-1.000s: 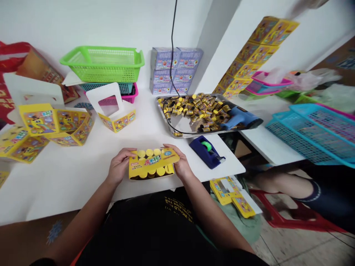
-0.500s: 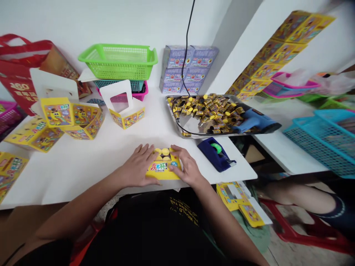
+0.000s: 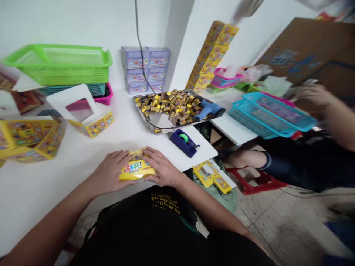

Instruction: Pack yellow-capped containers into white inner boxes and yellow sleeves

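The box [image 3: 136, 170] is between the two hands, at the front edge of the table [image 3: 80, 162], near to the person's body. Whether it rests fully on the table or is lifted a little, I cannot tell. The left hand [image 3: 112, 171] grasps its left end, with fingers laid over the top and thumb along the front side. The right hand [image 3: 163, 168] grasps the right end in similar way, with the fingers bent over the upper edge and the thumb low in front. Between the fingertips some yellow shows at the top, but it is blurred.

In my judgement, the step in hand is to press the box into shape from both ends. The next move seems to call for equal pressure of both hands, so that the thin card does not buckle, and for a check that the edges lie flat.

The tape dispenser [image 3: 184, 143] stands to the right, apart from the hands. Behind it is the tray [image 3: 159, 119] with many small cups [image 3: 177, 102]. An open box [image 3: 100, 126] stands further back at left.
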Demonstrator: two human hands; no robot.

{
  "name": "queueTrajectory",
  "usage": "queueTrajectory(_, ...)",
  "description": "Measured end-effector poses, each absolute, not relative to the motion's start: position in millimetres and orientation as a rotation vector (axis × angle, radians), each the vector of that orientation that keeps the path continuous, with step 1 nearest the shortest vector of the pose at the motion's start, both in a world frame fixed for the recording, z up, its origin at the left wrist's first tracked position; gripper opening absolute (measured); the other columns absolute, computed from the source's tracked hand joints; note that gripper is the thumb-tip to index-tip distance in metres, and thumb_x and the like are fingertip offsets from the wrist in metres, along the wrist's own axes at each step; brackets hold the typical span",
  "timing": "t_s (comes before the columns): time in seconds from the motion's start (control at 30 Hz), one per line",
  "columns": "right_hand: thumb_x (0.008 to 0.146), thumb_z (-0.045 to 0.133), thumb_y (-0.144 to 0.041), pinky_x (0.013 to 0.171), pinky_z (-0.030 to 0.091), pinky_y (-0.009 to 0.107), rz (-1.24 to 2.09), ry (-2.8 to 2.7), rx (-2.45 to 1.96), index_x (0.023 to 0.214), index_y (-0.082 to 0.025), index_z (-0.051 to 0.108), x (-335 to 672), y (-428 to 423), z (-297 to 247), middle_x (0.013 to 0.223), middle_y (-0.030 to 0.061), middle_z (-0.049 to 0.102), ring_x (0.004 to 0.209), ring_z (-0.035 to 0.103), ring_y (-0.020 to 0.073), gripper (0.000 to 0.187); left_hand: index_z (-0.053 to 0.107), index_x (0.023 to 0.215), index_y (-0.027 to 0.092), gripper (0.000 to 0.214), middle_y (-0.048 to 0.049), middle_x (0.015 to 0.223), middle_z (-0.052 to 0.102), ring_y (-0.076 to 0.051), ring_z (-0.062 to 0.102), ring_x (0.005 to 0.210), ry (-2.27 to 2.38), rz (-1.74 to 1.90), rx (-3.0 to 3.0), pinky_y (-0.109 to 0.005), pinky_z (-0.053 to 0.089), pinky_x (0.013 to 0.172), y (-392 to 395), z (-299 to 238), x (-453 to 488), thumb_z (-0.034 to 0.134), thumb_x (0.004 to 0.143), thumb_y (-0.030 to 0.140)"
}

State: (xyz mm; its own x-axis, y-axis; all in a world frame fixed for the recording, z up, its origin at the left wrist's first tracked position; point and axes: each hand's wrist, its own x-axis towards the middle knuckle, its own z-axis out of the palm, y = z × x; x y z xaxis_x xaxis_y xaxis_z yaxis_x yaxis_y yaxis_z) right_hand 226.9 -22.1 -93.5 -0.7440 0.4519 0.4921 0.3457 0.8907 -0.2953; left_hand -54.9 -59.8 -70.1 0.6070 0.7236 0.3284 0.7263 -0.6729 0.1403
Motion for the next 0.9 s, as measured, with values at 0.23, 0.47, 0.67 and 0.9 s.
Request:
queueTrajectory(0.23,0.101,0.059,-0.047,0.112,0.049,0.061,0.078,-2.417,-0.446,0.167,-0.021,0.021,218,-14,-111,0.151,0.0231,0.048,0.146,0.042,0.0380,0.081,0.054,0.145,0.020,0.080,-0.0172,0.135,0.066,-0.034,0.064,0.119,-1.349,-0.456,-2.894,-0.050,0.050,0.102,-53,-57,-53,0.071,0.083,0.069)
queueTrajectory(0.47,0.102,0.057,-0.045,0.110,0.051,0.060,-0.011,-2.417,-0.360,0.167,-0.017,0.019,219,-15,-117,0.148,0.0247,0.051,0.145,0.044,0.0387,0.080,0.051,0.148,0.020,0.099,-0.0199,0.140,0.062,-0.039,0.059,0.127,-1.364,-0.521,-2.923,-0.055,0.046,0.107,-59,-61,-58,0.078,0.072,0.076)
queueTrajectory(0.67,0.103,0.054,-0.047,0.108,0.053,0.060,0.098,-2.399,-0.397,0.163,-0.022,0.028,223,-17,-111,0.146,0.0221,0.054,0.140,0.050,0.0364,0.070,0.053,0.149,0.024,0.099,-0.0189,0.145,0.060,-0.040,0.056,0.133,-1.378,-0.789,-2.937,-0.060,0.044,0.110,-63,-68,-72,0.081,0.069,0.076)
queueTrajectory(0.9,0.105,0.054,-0.041,0.101,0.058,0.055,0.113,-2.410,-0.450,0.153,-0.022,0.044,218,-10,-98,0.132,0.0184,0.065,0.125,0.062,0.0312,0.053,0.066,0.136,0.024,0.075,-0.0112,0.118,0.076,-0.029,0.071,0.103,-1.286,-0.928,-2.935,-0.044,0.056,0.090,-48,-65,-74,0.075,0.080,0.073)
